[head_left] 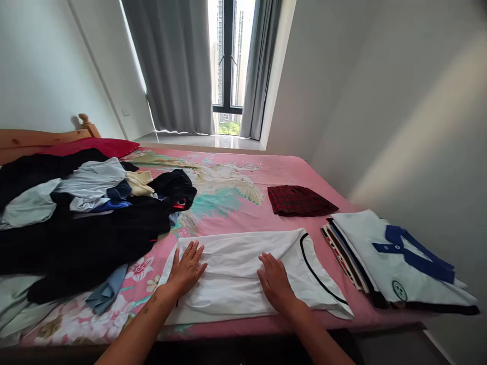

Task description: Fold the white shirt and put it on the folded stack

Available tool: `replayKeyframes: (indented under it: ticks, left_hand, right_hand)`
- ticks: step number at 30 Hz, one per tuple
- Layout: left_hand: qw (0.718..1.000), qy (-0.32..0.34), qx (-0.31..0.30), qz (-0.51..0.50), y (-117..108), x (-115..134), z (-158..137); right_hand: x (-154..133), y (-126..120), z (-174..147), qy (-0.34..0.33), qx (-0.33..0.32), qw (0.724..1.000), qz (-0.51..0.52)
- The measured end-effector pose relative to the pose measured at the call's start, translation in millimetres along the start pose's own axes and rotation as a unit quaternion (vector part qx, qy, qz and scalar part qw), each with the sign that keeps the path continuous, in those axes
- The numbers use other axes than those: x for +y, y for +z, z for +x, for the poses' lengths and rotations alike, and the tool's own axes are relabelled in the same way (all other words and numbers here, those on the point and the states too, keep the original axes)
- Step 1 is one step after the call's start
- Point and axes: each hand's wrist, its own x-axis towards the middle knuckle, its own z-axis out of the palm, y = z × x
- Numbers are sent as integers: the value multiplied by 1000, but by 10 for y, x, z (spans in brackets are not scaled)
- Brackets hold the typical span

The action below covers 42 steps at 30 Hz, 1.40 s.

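Observation:
A white garment with a black stripe [236, 284] lies folded into a long flat shape across the near edge of the bed. My left hand [188, 268] rests flat on its left part, fingers spread. Over its middle-right part is my right hand [274, 281], fingers stretched out and palm down, holding nothing. The black stripe curves along the garment's right end. Some shallow creases run lengthwise between my hands.
A heap of loose clothes [87, 218] covers the bed's left side. At the right stands a stack of folded clothes [391, 263], topped by a white shirt with a blue collar. A dark red checked garment [299, 201] lies farther back on the pink bedsheet [281, 167].

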Motion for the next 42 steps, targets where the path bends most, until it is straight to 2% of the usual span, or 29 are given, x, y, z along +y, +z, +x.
replayKeyframes:
  ticks: [3,7,10,13,16,18,23,27,30,32,34,36,39,40,42]
  left_hand:
    - [999,-29,-26,16,47,-26,-2]
    - [999,-34,-5,30,2,-3,46]
    - [999,-29,5,40,-23,82,141]
    - [997,-58,-22,53,17,139,191]
    - [991,-114,-63,43,125,107,149]
    - [988,-135,-70,29,213,58,99]
    - [987,-147,-72,-3,327,18,55]
    - [982,-136,-90,-100,216,-44,106]
    - [969,-144,-16,-198,53,-287,69]
    - [962,-164,49,-213,-41,-520,-65]
    - [960,-184,79,-197,-84,-750,-284]
    - [960,-191,87,-185,-73,-933,-535]
    - [965,-174,82,-178,-10,-1079,-845]
    - [968,-162,78,-175,8,-1098,-913]
    - [976,-137,66,-159,30,-1105,-998]
  right_hand:
    - [139,-39,288,41,-21,998,-38]
    - [172,-23,633,65,1,995,-72]
    - [148,53,874,104,21,990,-98]
    - [253,182,1016,172,8,976,-130]
    - [497,347,1007,274,-10,952,-137]
    - [637,445,953,303,-1,944,-134]
    - [679,529,868,304,-8,943,-136]
    - [674,502,830,309,3,939,-153]
    - [672,468,812,312,5,937,-158]
    - [535,435,786,298,8,940,-164]
    - [213,403,720,242,22,955,-168]
    - [-278,391,616,136,35,978,-155]
    - [-1113,468,458,-42,-2,995,-87]
    - [-1351,531,424,-83,-11,995,-62]
    - [-1696,717,397,-122,-24,992,-24]
